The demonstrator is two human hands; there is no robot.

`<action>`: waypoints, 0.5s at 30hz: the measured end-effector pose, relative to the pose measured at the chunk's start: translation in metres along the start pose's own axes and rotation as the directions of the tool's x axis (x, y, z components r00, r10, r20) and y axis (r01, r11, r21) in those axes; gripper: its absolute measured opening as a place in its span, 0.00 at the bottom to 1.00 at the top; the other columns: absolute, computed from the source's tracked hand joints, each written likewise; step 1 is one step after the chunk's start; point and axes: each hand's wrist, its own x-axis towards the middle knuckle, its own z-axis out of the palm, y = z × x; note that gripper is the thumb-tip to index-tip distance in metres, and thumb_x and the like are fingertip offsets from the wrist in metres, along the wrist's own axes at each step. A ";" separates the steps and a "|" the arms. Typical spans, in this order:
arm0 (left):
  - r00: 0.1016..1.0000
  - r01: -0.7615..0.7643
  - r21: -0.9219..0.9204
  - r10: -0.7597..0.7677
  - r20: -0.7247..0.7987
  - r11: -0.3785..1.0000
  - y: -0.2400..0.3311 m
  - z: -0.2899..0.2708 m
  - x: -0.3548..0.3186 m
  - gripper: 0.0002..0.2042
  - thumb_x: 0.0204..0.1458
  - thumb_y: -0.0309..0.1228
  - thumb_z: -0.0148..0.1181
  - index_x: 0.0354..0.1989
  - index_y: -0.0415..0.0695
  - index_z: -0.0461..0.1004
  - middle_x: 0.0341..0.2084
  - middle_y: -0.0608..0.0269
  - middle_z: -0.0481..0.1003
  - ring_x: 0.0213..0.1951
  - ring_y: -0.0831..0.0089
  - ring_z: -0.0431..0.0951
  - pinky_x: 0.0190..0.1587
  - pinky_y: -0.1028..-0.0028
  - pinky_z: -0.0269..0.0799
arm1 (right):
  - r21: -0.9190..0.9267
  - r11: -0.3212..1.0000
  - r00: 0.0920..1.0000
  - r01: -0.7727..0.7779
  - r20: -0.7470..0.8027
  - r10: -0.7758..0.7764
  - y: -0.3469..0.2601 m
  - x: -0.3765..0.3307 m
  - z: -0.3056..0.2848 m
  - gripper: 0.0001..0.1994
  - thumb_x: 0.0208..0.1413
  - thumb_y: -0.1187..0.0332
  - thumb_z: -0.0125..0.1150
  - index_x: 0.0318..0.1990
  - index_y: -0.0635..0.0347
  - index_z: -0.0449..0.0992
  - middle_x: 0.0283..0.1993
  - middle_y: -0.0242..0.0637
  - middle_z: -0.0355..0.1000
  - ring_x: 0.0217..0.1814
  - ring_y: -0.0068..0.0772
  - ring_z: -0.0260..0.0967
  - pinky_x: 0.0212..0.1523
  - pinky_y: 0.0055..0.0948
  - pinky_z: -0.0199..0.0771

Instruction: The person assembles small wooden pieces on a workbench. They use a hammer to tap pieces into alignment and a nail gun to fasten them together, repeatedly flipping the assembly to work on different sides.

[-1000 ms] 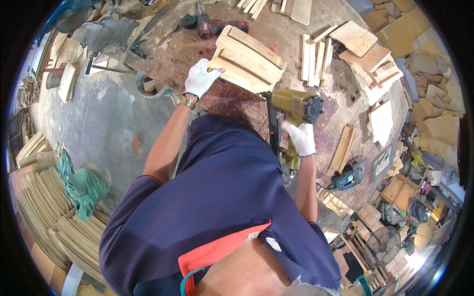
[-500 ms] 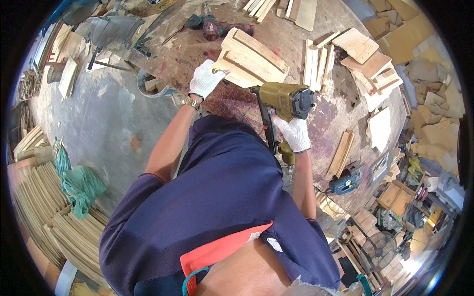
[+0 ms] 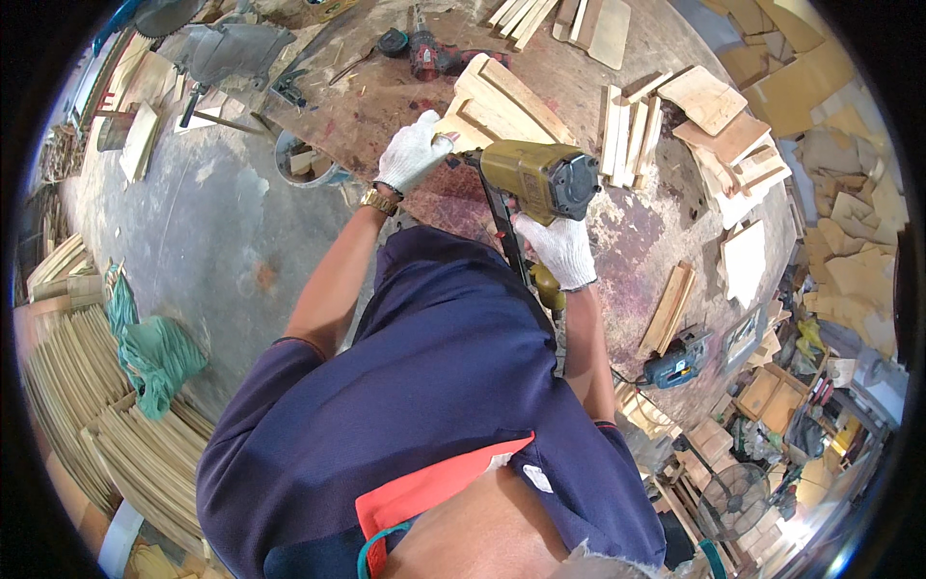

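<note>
My right hand (image 3: pixel 559 251), in a white knit glove, is wrapped round the handle of a gold-coloured pneumatic nail gun (image 3: pixel 526 174) with a dark magazine. The gun's nose points left and lies over the near left part of a pale wooden panel (image 3: pixel 495 116). That panel has raised strips along it and rests on the worn tabletop. At its left end my left hand (image 3: pixel 413 152), also gloved, grips the edge with thumb and fingers. The nail gun's body hides part of the panel, so I cannot tell whether the nose touches the wood.
Beyond the panel lies a red and black cordless drill (image 3: pixel 434 58). To the right are wood strips (image 3: pixel 627 135), stacked boards (image 3: pixel 704 101) and a blue jigsaw (image 3: pixel 678 360). A bucket (image 3: pixel 313 164) with offcuts stands below the table's left edge; a mitre saw (image 3: pixel 227 53) is at the far left.
The nail gun and my right hand have moved left, bringing the nose over the panel near my left hand. My left hand and the panel have shifted slightly to the right.
</note>
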 end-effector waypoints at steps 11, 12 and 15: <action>0.986 -0.089 0.015 0.090 -0.140 0.996 0.011 -0.007 -0.008 0.20 0.59 0.48 0.59 0.44 0.40 0.71 0.32 0.39 0.78 0.38 0.40 0.79 0.39 0.49 0.71 | -0.030 0.998 0.982 -0.054 -0.182 0.047 0.008 -0.024 -0.018 0.16 0.52 0.72 0.69 0.49 0.64 0.78 0.39 0.36 0.80 0.31 0.26 0.74 0.32 0.28 0.75; 0.980 -0.097 0.019 0.099 -0.170 0.995 0.017 -0.014 -0.010 0.20 0.59 0.47 0.60 0.43 0.41 0.72 0.31 0.41 0.78 0.36 0.42 0.80 0.37 0.51 0.72 | 0.054 0.996 0.982 -0.065 -0.172 0.073 0.012 -0.033 -0.029 0.16 0.52 0.73 0.69 0.49 0.63 0.78 0.38 0.35 0.79 0.28 0.24 0.73 0.28 0.26 0.73; 0.961 -0.139 0.054 0.148 -0.232 0.989 0.040 -0.050 -0.011 0.16 0.58 0.46 0.62 0.40 0.45 0.73 0.23 0.48 0.77 0.28 0.48 0.80 0.30 0.55 0.72 | 0.082 0.995 0.913 -0.055 -0.400 0.083 0.037 -0.052 -0.060 0.17 0.51 0.74 0.70 0.49 0.64 0.78 0.36 0.34 0.78 0.24 0.20 0.68 0.23 0.24 0.69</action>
